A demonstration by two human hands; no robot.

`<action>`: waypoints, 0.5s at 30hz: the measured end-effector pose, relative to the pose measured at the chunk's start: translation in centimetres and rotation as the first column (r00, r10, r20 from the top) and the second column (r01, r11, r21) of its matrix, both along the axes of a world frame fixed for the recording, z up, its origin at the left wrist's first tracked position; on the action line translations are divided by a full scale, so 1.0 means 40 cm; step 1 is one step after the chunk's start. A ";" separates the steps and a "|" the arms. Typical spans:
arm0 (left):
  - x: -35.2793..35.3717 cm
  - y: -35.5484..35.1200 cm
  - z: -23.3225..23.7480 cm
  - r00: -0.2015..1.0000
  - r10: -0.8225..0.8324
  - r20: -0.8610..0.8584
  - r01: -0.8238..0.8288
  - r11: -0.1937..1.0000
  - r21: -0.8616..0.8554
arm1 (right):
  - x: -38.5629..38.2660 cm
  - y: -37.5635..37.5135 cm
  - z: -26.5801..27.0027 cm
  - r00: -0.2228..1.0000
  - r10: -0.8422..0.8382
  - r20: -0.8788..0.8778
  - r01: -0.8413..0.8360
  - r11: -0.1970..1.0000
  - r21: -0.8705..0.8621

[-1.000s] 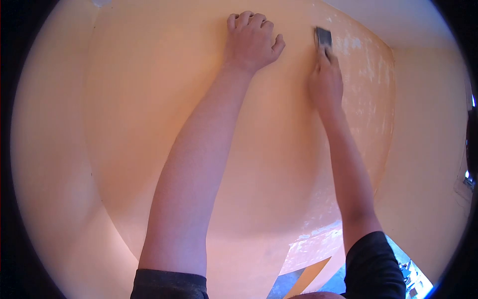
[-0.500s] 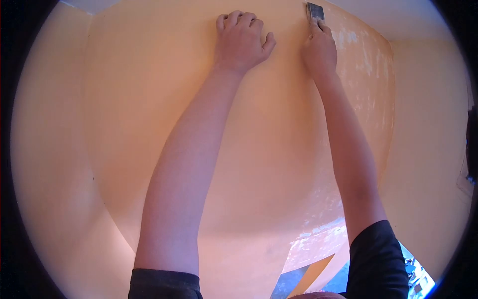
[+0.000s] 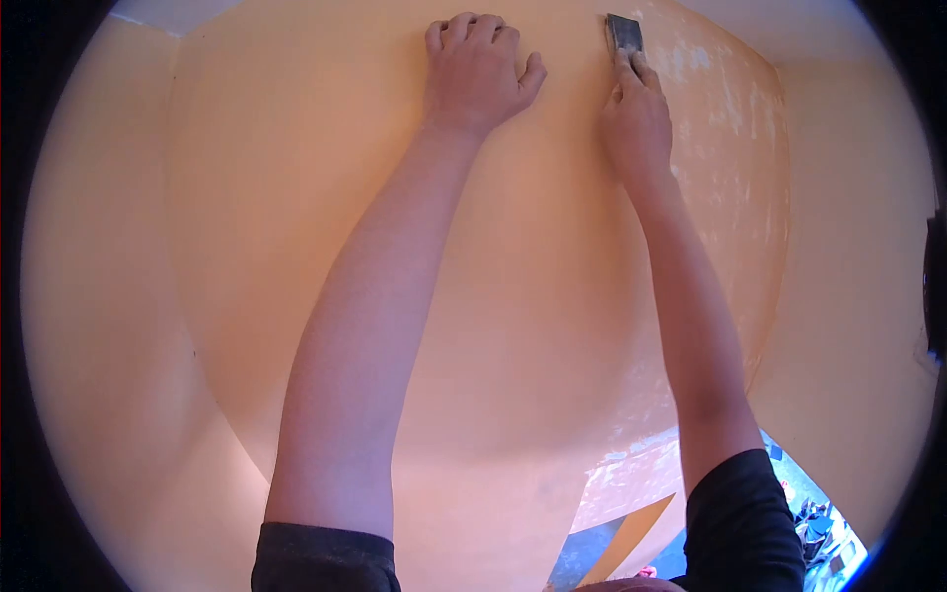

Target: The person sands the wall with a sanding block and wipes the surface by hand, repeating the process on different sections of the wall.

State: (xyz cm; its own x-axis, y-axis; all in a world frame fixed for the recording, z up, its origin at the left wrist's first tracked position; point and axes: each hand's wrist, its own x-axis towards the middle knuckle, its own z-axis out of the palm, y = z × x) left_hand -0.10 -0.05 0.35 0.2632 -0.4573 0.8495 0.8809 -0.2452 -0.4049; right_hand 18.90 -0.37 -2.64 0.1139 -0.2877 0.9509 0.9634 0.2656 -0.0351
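Observation:
My right hand [image 3: 636,128] is closed round a scraper [image 3: 623,34] with a dark, flat, rectangular blade. It points upward against the peach-coloured wall [image 3: 538,296], high on the right, beside a patch of whitish marks [image 3: 730,109]. The handle is mostly hidden in my fingers. My left hand [image 3: 475,74] rests on the same wall further left, holding nothing. Its fingers are bent at the tips and the thumb is held away from them.
A pale ceiling [image 3: 760,25] meets the wall just above my hands. Side walls stand at left and right. Below, past my right sleeve [image 3: 745,518], several cluttered items [image 3: 819,533] show in bright light. A dark object [image 3: 934,286] is at the far right edge.
My right hand and the scraper have come slightly lower in view. My left hand stays on the wall, a little higher in view. More of the clutter below shows.

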 end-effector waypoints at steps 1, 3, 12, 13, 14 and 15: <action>-0.006 0.000 0.003 1.000 0.012 0.009 -0.012 1.000 0.003 | -0.002 0.004 0.002 0.998 -0.017 0.056 0.015 0.999 0.035; -0.009 0.003 0.003 1.000 0.021 0.016 -0.022 1.000 0.021 | 0.015 -0.001 0.139 0.999 0.033 0.024 -0.032 0.999 -0.042; -0.014 0.001 0.007 0.999 0.035 0.035 -0.036 0.999 0.038 | 0.021 0.026 0.165 0.998 0.008 0.060 -0.011 0.998 0.057; -0.007 0.001 0.004 0.999 0.023 0.022 -0.024 1.000 0.014 | 0.034 0.027 0.199 0.999 0.047 0.022 -0.046 0.999 -0.009; -0.003 0.005 0.009 1.000 0.017 0.017 -0.017 1.000 0.012 | 0.038 0.022 0.214 0.999 0.041 0.018 -0.040 0.999 -0.012; -0.008 0.006 0.018 1.000 0.021 0.007 -0.022 0.999 0.043 | 0.038 0.016 0.230 1.000 0.021 0.019 -0.020 0.997 -0.072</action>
